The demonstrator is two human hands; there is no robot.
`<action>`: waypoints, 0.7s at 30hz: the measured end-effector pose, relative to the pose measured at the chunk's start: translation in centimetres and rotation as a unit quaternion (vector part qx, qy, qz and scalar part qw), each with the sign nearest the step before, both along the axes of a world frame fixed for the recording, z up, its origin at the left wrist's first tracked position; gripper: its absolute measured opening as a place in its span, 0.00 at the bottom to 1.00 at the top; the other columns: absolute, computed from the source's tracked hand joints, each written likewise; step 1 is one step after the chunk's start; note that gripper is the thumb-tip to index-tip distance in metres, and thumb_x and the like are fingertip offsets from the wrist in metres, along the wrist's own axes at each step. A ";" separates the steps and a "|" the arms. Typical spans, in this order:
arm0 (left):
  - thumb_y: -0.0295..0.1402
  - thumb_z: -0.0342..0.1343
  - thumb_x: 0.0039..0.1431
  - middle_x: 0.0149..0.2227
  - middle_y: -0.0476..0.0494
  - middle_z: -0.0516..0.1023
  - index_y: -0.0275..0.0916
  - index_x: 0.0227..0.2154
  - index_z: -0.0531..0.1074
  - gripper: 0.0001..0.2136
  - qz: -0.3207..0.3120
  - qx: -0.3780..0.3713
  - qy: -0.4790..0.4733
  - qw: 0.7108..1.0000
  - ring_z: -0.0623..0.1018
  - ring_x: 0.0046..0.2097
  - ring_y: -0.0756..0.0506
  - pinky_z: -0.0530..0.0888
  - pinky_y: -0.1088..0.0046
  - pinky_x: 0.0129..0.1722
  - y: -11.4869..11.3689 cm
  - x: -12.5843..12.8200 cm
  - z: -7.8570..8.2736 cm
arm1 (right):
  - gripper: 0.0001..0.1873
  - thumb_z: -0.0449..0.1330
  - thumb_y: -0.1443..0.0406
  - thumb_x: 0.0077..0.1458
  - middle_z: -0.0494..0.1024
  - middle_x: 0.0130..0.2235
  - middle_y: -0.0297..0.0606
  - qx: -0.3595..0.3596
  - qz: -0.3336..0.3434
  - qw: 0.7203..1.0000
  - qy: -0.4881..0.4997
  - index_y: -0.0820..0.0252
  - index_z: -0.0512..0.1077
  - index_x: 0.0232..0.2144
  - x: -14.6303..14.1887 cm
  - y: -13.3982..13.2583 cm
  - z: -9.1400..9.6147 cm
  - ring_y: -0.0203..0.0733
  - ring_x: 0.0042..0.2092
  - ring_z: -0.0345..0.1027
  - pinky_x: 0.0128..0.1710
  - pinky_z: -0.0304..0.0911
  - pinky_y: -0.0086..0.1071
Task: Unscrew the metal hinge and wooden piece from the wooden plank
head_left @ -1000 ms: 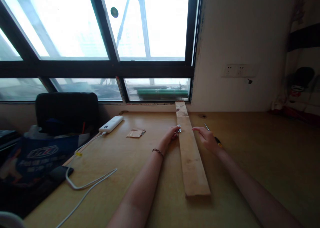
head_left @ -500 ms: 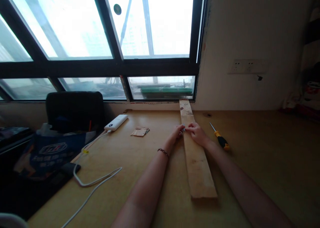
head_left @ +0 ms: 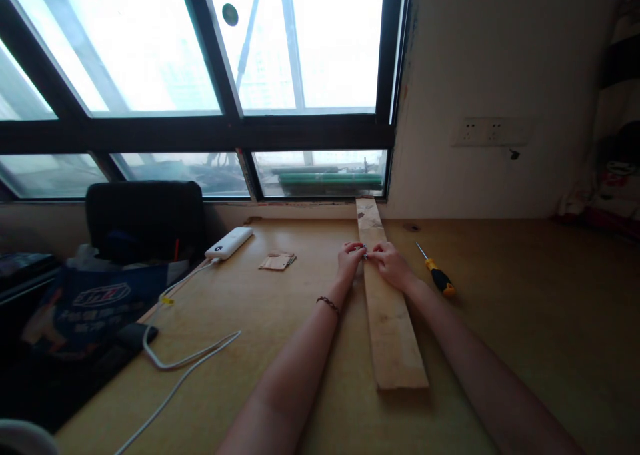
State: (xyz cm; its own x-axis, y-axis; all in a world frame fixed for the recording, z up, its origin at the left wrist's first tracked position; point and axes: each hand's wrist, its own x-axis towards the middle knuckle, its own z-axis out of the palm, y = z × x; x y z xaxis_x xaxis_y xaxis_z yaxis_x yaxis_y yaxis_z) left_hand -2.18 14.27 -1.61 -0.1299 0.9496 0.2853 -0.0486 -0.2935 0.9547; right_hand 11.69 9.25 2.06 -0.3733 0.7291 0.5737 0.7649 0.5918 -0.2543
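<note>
A long wooden plank (head_left: 390, 328) lies lengthwise on the wooden table (head_left: 525, 322), its far end against the window sill. My left hand (head_left: 349, 258) and my right hand (head_left: 391, 264) meet over the plank's far part, fingers pinched round a small metal piece (head_left: 363, 251) at the plank's left edge. What exactly the piece is I cannot make out. A yellow-and-black screwdriver (head_left: 436, 272) lies on the table just right of my right hand.
A white power bank (head_left: 229, 242) with a white cable (head_left: 185, 362) lies at the left. A small brown packet (head_left: 277, 261) sits left of the plank. A black chair (head_left: 145, 218) and a blue bag (head_left: 85, 308) stand at the table's left edge. Wall sockets (head_left: 483, 132) are at the right.
My right hand came left from beside the screwdriver onto the plank and joined my left hand at the small metal piece. The screwdriver now lies uncovered.
</note>
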 end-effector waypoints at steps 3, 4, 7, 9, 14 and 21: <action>0.32 0.59 0.40 0.35 0.44 0.72 0.37 0.27 0.75 0.08 0.005 0.023 0.014 1.000 0.71 0.41 0.47 0.67 0.73 0.42 0.1 -0.2 0.0 | 0.18 0.51 0.76 0.50 0.69 0.36 0.37 0.001 0.001 1.000 0.001 0.53 0.74 0.37 0.0 0.0 0.1 0.40 0.41 0.59 0.43 0.57 0.34; 0.31 0.59 0.40 0.35 0.44 0.72 0.37 0.27 0.75 0.08 0.003 0.023 0.009 1.000 0.70 0.42 0.47 0.67 0.73 0.43 0.0 -0.2 0.1 | 0.17 0.51 0.76 0.50 0.69 0.36 0.38 0.000 0.001 1.000 0.002 0.54 0.74 0.37 0.0 -0.1 0.2 0.40 0.41 0.59 0.43 0.57 0.34; 0.32 0.60 0.39 0.37 0.43 0.72 0.37 0.26 0.75 0.08 -0.016 0.002 -0.019 1.000 0.70 0.43 0.47 0.67 0.73 0.42 -0.1 -0.2 0.2 | 0.17 0.51 0.75 0.51 0.69 0.36 0.38 -0.005 0.000 1.000 0.002 0.53 0.74 0.37 -0.1 -0.2 0.3 0.40 0.41 0.59 0.43 0.57 0.34; 0.32 0.60 0.38 0.38 0.43 0.72 0.36 0.26 0.75 0.08 -0.028 -0.014 -0.039 0.999 0.70 0.43 0.46 0.67 0.73 0.41 -0.3 -0.2 0.4 | 0.18 0.51 0.76 0.50 0.69 0.37 0.38 -0.007 -0.001 1.000 -0.001 0.53 0.74 0.37 -0.1 -0.3 0.4 0.40 0.41 0.59 0.43 0.57 0.34; 0.31 0.60 0.39 0.39 0.43 0.72 0.36 0.26 0.75 0.08 -0.048 -0.012 -0.054 0.997 0.70 0.43 0.47 0.67 0.74 0.43 -0.3 -0.3 0.4 | 0.18 0.51 0.76 0.49 0.69 0.36 0.37 -0.010 -0.007 1.000 -0.008 0.53 0.73 0.37 -0.1 -0.3 0.5 0.40 0.41 0.59 0.42 0.57 0.34; 0.30 0.58 0.43 0.36 0.44 0.72 0.41 0.26 0.77 0.05 0.010 0.031 0.060 0.998 0.69 0.45 0.45 0.63 0.67 0.48 -0.2 -0.2 0.4 | 0.16 0.52 0.75 0.51 0.69 0.36 0.38 -0.007 -0.009 1.000 -0.007 0.53 0.74 0.37 -0.1 -0.1 0.3 0.40 0.41 0.59 0.42 0.57 0.34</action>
